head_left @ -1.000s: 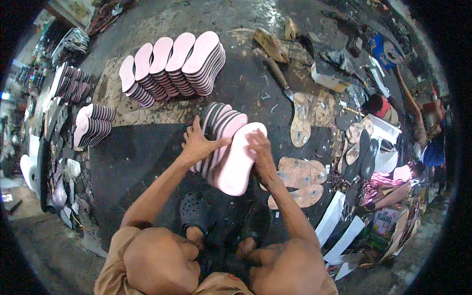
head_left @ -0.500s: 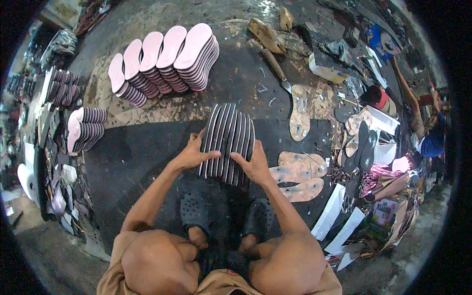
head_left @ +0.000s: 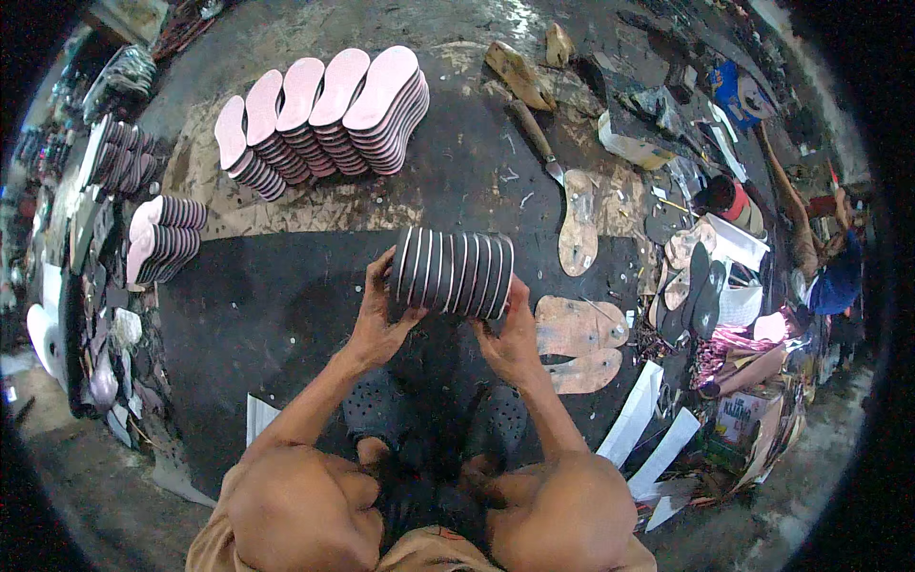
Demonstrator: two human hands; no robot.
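Between my two hands is a stack of shoe soles (head_left: 452, 274), black with thin white and pink edges, held on its side above the dark mat. My left hand (head_left: 378, 315) closes on the stack's left end, thumb along its lower edge. At the other end my right hand (head_left: 510, 334) grips it, fingers behind and thumb underneath. Beyond my hands stand several neat piles of pink-topped soles (head_left: 380, 91) leaning in a row. Two smaller piles of the same soles (head_left: 157, 238) sit to the left.
A long-handled blade (head_left: 536, 138) lies beside a tan sole template (head_left: 578, 224). More tan templates (head_left: 579, 324) rest right of my right hand, near white strips (head_left: 634, 410). Scraps and tools crowd the right side, where another person's arm (head_left: 791, 191) shows. Wooden lasts (head_left: 519, 74) lie far off.
The stack has turned from a fanned, upright position to a more even block lying sideways. My hands have moved apart to its ends. A white piece now shows beside my left forearm.
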